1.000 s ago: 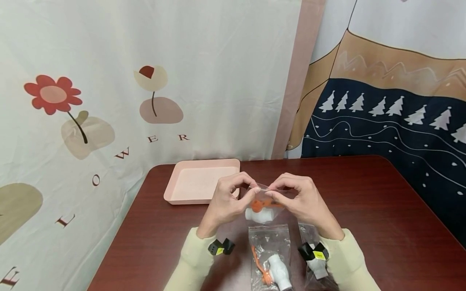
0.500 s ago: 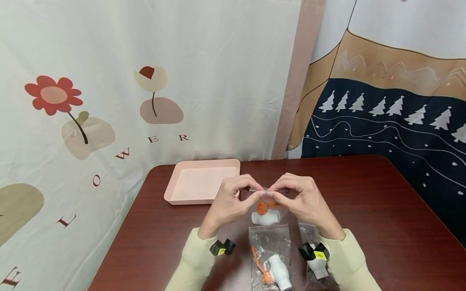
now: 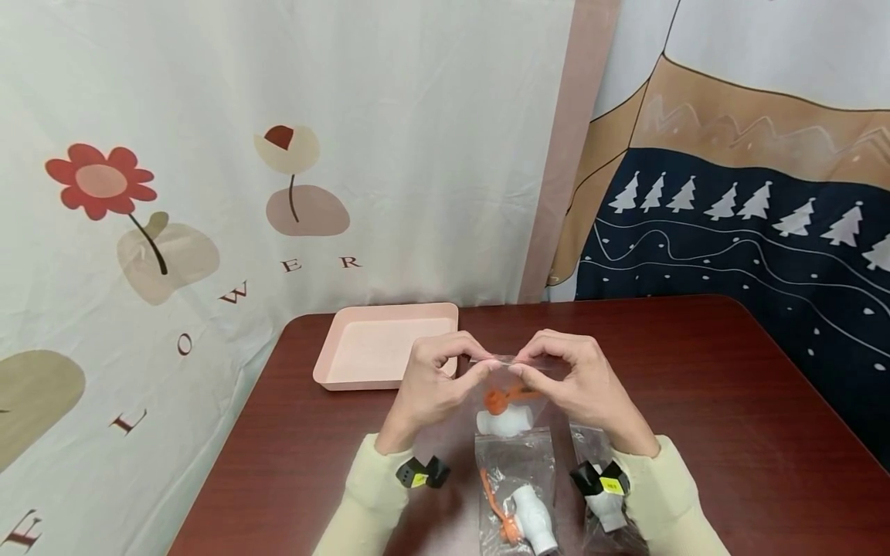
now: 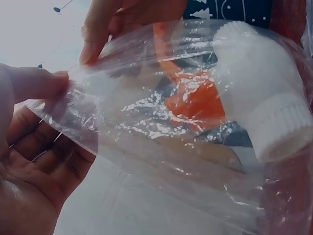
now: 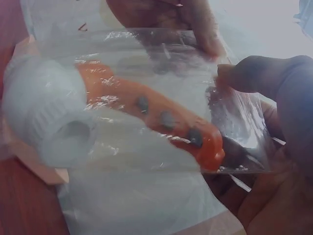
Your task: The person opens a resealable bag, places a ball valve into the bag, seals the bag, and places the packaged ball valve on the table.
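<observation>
My left hand [image 3: 434, 382] and right hand [image 3: 580, 382] pinch the top edge of a clear plastic zip bag [image 4: 142, 112] between thumbs and forefingers, close together in the head view. Hanging inside it is a white ball valve [image 3: 505, 422] with ribbed ends and an orange handle [image 5: 161, 110]. Below it on the table lies another bagged white valve [image 3: 534, 517] with an orange handle. A third clear bag [image 3: 587, 444] lies under my right wrist, holding a pale fitting [image 3: 607, 511]; the wrist camera partly covers it.
A pink tray [image 3: 365, 351] stands at the back left of the dark red table [image 3: 702, 401], partly behind my left hand. Printed cloths [image 3: 431, 154] hang behind the table.
My left hand shifted right toward the right hand, then back left. The held bag and its valve swung right, then slightly left and lower. My right hand stayed nearly still.
</observation>
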The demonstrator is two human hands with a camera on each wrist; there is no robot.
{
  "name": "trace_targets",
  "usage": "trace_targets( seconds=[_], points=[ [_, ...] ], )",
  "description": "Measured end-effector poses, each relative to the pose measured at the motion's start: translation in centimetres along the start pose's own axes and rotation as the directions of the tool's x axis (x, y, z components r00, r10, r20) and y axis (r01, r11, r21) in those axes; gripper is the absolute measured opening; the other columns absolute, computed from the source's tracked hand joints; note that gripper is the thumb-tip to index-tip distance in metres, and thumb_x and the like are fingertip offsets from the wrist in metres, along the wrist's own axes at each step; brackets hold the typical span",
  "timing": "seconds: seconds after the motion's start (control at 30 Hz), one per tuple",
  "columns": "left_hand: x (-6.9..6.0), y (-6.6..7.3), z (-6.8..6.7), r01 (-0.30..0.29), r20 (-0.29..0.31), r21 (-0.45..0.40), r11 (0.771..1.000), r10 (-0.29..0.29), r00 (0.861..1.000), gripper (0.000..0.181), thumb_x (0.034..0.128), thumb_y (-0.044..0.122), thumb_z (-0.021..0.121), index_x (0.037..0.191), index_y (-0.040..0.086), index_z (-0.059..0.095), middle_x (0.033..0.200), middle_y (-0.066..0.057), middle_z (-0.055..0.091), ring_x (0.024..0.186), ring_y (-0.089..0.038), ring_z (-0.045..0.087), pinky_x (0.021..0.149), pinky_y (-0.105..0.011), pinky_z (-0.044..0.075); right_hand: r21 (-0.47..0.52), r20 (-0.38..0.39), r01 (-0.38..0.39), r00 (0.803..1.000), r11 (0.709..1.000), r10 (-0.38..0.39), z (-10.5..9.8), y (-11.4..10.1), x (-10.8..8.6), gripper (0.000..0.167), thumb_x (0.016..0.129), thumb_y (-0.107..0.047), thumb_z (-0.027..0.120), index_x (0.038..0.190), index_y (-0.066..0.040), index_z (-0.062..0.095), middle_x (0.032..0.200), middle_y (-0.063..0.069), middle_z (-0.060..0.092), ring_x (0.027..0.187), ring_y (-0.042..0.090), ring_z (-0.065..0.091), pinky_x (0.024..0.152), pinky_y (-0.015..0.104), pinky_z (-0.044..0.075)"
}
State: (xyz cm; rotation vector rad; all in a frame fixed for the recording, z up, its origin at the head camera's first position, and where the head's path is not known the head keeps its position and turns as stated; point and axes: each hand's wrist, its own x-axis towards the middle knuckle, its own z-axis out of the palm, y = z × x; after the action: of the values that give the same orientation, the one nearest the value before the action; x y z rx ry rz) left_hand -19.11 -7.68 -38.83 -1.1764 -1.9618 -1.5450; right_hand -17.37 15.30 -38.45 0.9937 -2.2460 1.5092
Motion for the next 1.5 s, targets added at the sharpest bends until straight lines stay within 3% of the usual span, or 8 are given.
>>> trace_targets(
  seconds=[0.13,0.3,0.57,0.77,0.93,1.07,1.33,1.5],
  points=[
    [-0.1,0.0,-0.3,0.077,0.009,-0.042,0.996,-0.076,0.997,0.006,0.087,0.002,0.079,0.087,0.008,0.08,0.08,-0.007,0.076,0.063,-0.008,0.055,0.055,-0.02,0.041,0.001,0.001,0.018,1.0,1.0,-0.018,0.1,0.1,0.0,0.013,0.089,-0.006,0.079,0.093,-0.018,0.076,0.086,-0.008,0.069,0.074,0.008,0.063,0.066,0.022,0.057],
    [-0.2,0.0,-0.6,0.132,0.027,-0.057,0.99,-0.13,0.991,0.005,0.0872,0.003,0.079,0.09,0.007,0.081,0.082,-0.008,0.077,0.068,-0.018,0.066,0.062,-0.021,0.049,-0.017,-0.009,0.048,0.999,0.999,-0.048,0.2,0.1,0.2,0.012,0.088,-0.004,0.079,0.092,-0.015,0.076,0.084,-0.008,0.068,0.073,0.007,0.062,0.065,0.021,0.056],
    [0.0,0.5,-1.0,0.157,0.033,-0.021,0.987,-0.157,0.987,0.005,0.0892,0.006,0.078,0.088,0.009,0.081,0.082,-0.005,0.078,0.074,-0.01,0.07,0.067,-0.023,0.054,-0.045,-0.037,0.046,0.998,0.998,-0.047,0.3,0.1,0.1,0.012,0.089,-0.009,0.08,0.09,-0.021,0.076,0.081,-0.01,0.066,0.071,0.006,0.06,0.065,0.019,0.055],
    [0.0,0.8,-1.3,0.162,0.04,0.003,0.987,-0.162,0.986,0.003,0.0904,0.01,0.078,0.09,0.01,0.081,0.083,-0.004,0.078,0.07,-0.011,0.066,0.063,-0.02,0.051,-0.053,-0.041,0.064,0.997,0.997,-0.066,0.0,-0.1,0.1,0.012,0.086,-0.007,0.081,0.093,-0.016,0.077,0.083,-0.008,0.069,0.071,0.006,0.062,0.066,0.019,0.055],
    [0.0,0.8,-1.5,0.145,0.011,0.034,0.989,-0.145,0.989,0.003,0.0894,0.009,0.079,0.09,0.011,0.082,0.082,-0.002,0.078,0.069,-0.017,0.069,0.064,-0.021,0.052,-0.071,-0.042,0.051,0.998,0.996,-0.054,-0.4,-0.1,0.1,0.012,0.087,-0.008,0.081,0.093,-0.018,0.077,0.083,-0.009,0.068,0.071,0.006,0.059,0.064,0.018,0.053],
    [0.0,0.7,-1.6,0.141,-0.014,0.04,0.989,-0.14,0.99,0.003,0.0885,0.008,0.08,0.09,0.01,0.082,0.083,-0.003,0.079,0.074,-0.011,0.071,0.066,-0.022,0.055,-0.084,-0.038,0.043,0.998,0.996,-0.046,-0.6,0.2,0.1,0.012,0.087,-0.008,0.081,0.092,-0.018,0.077,0.082,-0.009,0.068,0.069,0.006,0.057,0.06,0.019,0.051],
    [-0.1,0.8,-1.6,0.174,-0.059,0.028,0.984,-0.172,0.983,0.008,0.0849,0.004,0.082,0.089,0.011,0.082,0.082,-0.004,0.079,0.072,-0.006,0.067,0.06,-0.02,0.051,-0.104,-0.039,0.015,0.999,0.995,-0.019,-0.7,0.2,0.0,0.012,0.089,-0.011,0.08,0.091,-0.022,0.076,0.082,-0.012,0.065,0.068,0.007,0.056,0.058,0.02,0.049],
    [-0.1,0.8,-1.6,0.185,-0.076,0.019,0.982,-0.183,0.98,0.005,0.0856,0.006,0.082,0.089,0.01,0.082,0.083,-0.005,0.079,0.069,-0.012,0.067,0.057,-0.021,0.051,-0.122,-0.046,0.009,0.999,0.992,-0.015,-0.9,0.2,0.0,0.011,0.09,-0.013,0.08,0.091,-0.023,0.075,0.081,-0.012,0.065,0.067,0.007,0.055,0.057,0.02,0.047]
  ],
)
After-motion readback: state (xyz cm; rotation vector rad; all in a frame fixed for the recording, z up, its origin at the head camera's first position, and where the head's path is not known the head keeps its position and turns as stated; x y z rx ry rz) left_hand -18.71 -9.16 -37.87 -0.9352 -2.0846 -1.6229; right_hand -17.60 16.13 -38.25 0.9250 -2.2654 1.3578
